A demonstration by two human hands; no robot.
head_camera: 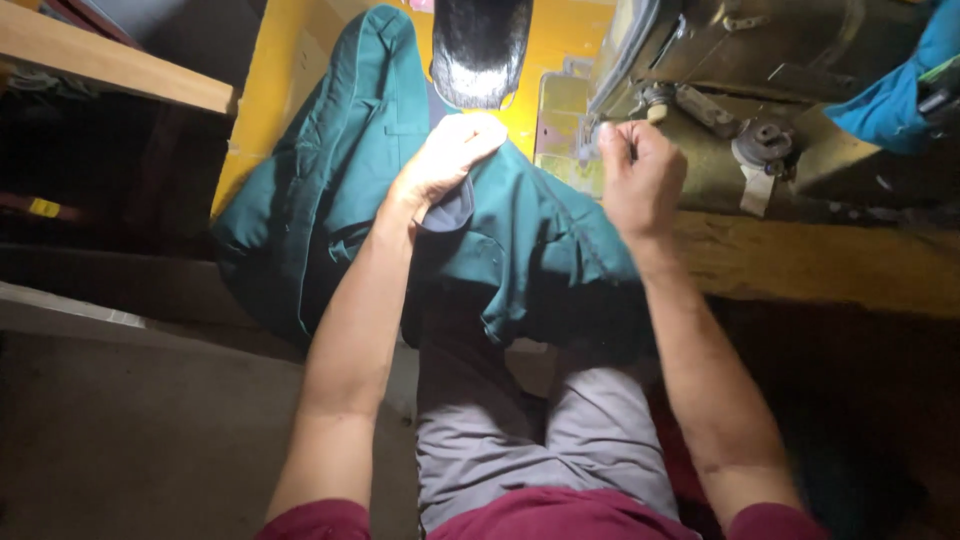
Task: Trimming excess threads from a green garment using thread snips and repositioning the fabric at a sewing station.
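A dark green garment [330, 190] lies over the yellow sewing table [270, 90] and hangs down onto my lap. My left hand [445, 160] rests flat on the cloth near the middle, fingers together, pressing it down. My right hand [640, 175] is closed into a loose fist at the needle area of the old metal sewing machine [760, 70], its fingertips pinched together beside the machine's foot. Whether it pinches thread or cloth is hidden by the fingers.
A black curved object [480, 50] stands at the table's far edge. A blue cloth [900, 90] lies on the machine at the right. A wooden shelf [110, 70] sits at upper left. The table's worn wooden front edge [820, 265] runs along the right. My grey trousers [540, 430] are below.
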